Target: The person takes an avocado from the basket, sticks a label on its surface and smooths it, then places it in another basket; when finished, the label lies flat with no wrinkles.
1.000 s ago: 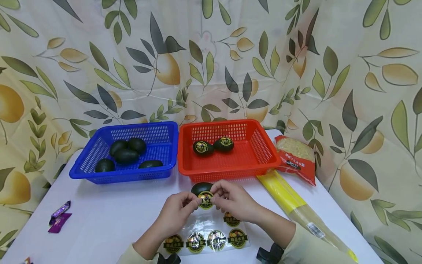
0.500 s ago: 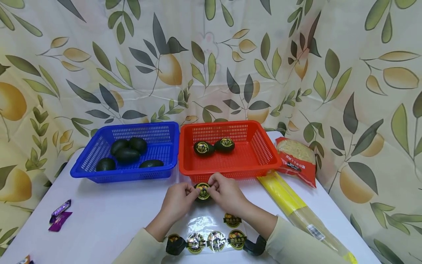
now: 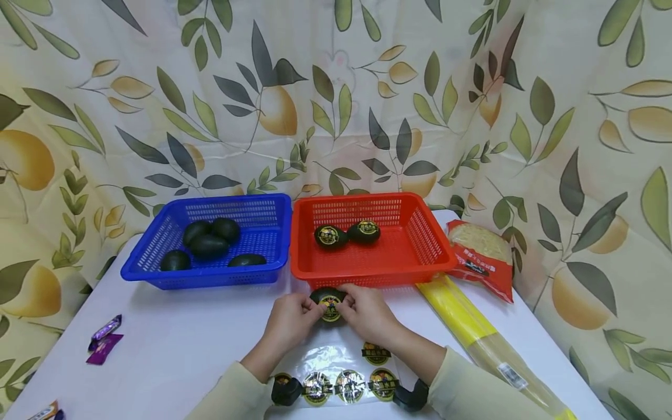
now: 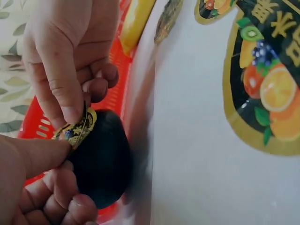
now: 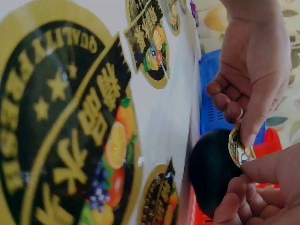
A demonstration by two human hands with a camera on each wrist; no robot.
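Observation:
A dark green avocado (image 4: pixel 105 164) lies on the table just in front of the red basket. Against its near side is a round black-and-gold fruit sticker (image 3: pixel 331 308), bent slightly between the fingers in both wrist views. My left hand (image 3: pixel 290 318) pinches the sticker's left edge between thumb and forefinger. On the opposite edge, the thumb and forefinger of my right hand (image 3: pixel 367 312) pinch it too. Below the hands, a clear sheet (image 3: pixel 310 356) carries several more such stickers (image 3: pixel 375 353).
The blue basket (image 3: pixel 157 274) at back left holds several plain avocados (image 3: pixel 209 246). Beside it, the red basket (image 3: pixel 367 265) holds two stickered avocados (image 3: pixel 331 236). To the right lie a red food bag (image 3: pixel 482 256) and a long yellow-topped packet (image 3: pixel 472 326). Wrapped candies (image 3: pixel 105 349) lie at left.
Both hands have carried the sticker away from my body, from in front of the avocado onto its near face. The head view has shifted slightly.

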